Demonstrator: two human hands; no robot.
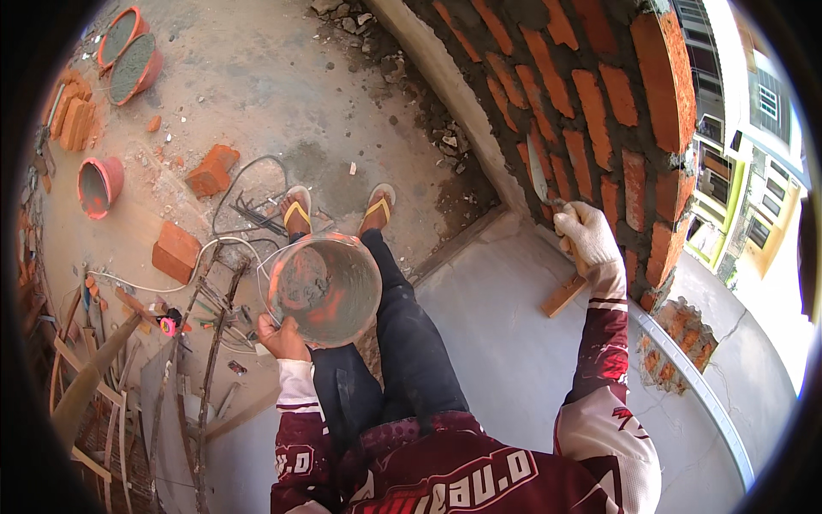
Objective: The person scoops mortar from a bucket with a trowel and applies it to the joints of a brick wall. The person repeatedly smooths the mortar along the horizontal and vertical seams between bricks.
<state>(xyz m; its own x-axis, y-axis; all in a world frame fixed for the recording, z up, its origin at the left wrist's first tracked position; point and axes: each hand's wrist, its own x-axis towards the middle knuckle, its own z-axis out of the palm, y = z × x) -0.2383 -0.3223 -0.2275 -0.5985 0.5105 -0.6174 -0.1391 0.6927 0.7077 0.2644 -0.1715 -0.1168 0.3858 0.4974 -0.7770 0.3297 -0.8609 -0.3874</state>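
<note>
My left hand (pixel 285 337) grips the near rim of an orange bucket (pixel 364 295), thumb over the edge. Tilted toward me in front of my legs, the bucket has grey mortar (pixel 301 278) at its bottom and smeared on its inner wall. In a white knitted glove, my right hand (pixel 587 234) is closed round a trowel's handle, mostly hidden by the fingers. The trowel (pixel 538 167) points away from me, its blade in front of the brick wall (pixel 628 103); I cannot tell whether it touches. Grey mortar fills the wall's joints.
Two mortar-filled buckets (pixel 135 70) stand far left, with another bucket (pixel 100 187) nearer. Loose bricks (pixel 176 252), a cable (pixel 120 281) and wooden poles (pixel 98 377) lie leftward. By my right arm are a reddish-brown block (pixel 563 295) and a long metal straightedge (pixel 698 385).
</note>
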